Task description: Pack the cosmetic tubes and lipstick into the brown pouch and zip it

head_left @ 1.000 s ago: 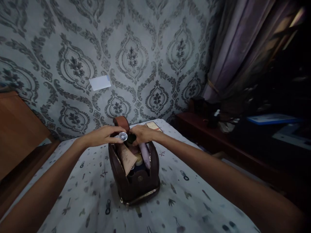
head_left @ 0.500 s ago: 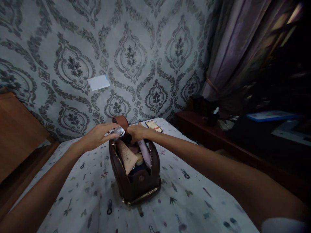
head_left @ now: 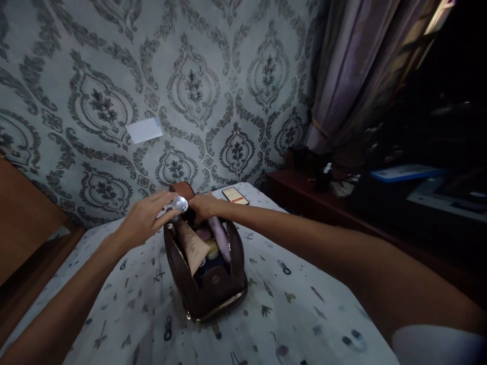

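A dark brown toiletry bag (head_left: 205, 284) stands unzipped on the patterned cloth. Inside it lean a beige squeeze tube (head_left: 194, 248) and a pale lilac item (head_left: 220, 237), with a yellowish round jar (head_left: 212, 248) between them. Above the bag's far left edge, my left hand (head_left: 146, 215) is closed on a small clear bottle (head_left: 179, 204), its round end toward me. My right hand (head_left: 203, 205) reaches across to the far end of the bag, its fingers curled at the opening against something dark. What those fingers grip is hidden. A tan strap (head_left: 182, 189) rises behind both hands.
Beyond the bag a lit phone (head_left: 235, 195) lies on the cloth (head_left: 304, 304). A wooden panel (head_left: 26, 218) stands at the left. To the right is a dark red ledge (head_left: 289, 190) with a blue-edged flat object (head_left: 407, 173) near it. Patterned wallpaper backs the scene.
The whole view has shifted, so the bag and both hands appear slightly further left. Both hands keep nearly the same place at the bag, the left one still holding the clear bottle.
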{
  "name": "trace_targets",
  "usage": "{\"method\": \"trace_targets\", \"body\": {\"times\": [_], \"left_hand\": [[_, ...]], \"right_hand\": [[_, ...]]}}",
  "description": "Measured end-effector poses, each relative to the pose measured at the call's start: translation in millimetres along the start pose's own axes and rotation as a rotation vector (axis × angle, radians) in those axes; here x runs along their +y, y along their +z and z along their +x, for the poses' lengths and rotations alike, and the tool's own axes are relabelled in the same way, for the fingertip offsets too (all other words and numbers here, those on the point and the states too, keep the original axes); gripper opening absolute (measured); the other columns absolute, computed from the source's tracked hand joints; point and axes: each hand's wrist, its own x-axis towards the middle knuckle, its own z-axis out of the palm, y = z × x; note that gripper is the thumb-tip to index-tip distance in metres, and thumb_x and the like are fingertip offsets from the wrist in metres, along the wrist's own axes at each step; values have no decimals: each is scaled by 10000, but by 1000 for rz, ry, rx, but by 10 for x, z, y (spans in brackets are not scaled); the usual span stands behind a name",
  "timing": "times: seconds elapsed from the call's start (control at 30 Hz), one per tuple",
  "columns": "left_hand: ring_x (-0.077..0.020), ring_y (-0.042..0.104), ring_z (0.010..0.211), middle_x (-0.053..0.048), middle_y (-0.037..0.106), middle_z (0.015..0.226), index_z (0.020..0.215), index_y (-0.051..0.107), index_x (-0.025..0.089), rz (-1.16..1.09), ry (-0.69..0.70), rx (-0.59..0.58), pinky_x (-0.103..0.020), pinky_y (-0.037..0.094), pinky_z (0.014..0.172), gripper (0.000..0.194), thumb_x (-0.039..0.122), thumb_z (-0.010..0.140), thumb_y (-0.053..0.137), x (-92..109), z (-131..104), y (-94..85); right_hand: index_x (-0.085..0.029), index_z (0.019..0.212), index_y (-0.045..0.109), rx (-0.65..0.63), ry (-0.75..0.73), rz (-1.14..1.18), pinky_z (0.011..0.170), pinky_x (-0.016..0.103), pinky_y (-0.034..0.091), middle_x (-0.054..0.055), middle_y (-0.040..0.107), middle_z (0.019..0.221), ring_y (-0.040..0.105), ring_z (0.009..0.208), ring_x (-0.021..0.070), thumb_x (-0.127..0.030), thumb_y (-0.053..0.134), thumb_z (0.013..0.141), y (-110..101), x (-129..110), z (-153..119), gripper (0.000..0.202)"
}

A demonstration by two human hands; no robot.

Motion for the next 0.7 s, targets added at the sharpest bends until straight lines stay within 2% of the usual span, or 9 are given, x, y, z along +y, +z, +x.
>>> {"method": "trace_targets", "body": {"times": [0.13,0.3,0.5,0.7], "left_hand": [[-247,640,1047,-101,680,1157,1184,596,201,36,-1,-3,-321,485,876,406,490,983,394,-14,-2,16],[-249,640,1051,-102,684,1158,1180,602,197,39,0,20,-331,481,902,407,495,974,418,-18,13,35],[-245,648,1036,-99,688,1132,1162,601,200,98,49,47,-319,494,855,382,473,984,402,58,37,30],[-241,656,1023,-104,687,1115,1130,598,189,184,99,59,-304,501,810,333,427,992,410,125,-5,21]], "right_hand": [[-176,972,736,-36,1,-68,974,471,428,121,734,1066,651,1060,353,-335,851,586,-5,-13,-16,433],[-222,1036,731,-69,22,-54,969,438,439,91,735,1102,646,1080,332,-326,867,535,-30,4,-1,529],[-219,895,766,-110,44,-15,872,408,496,59,758,956,677,977,328,-294,883,465,-48,23,72,452],[-246,834,759,-100,49,18,900,392,490,27,753,904,666,1008,312,-286,873,454,-34,-6,90,399]]}}
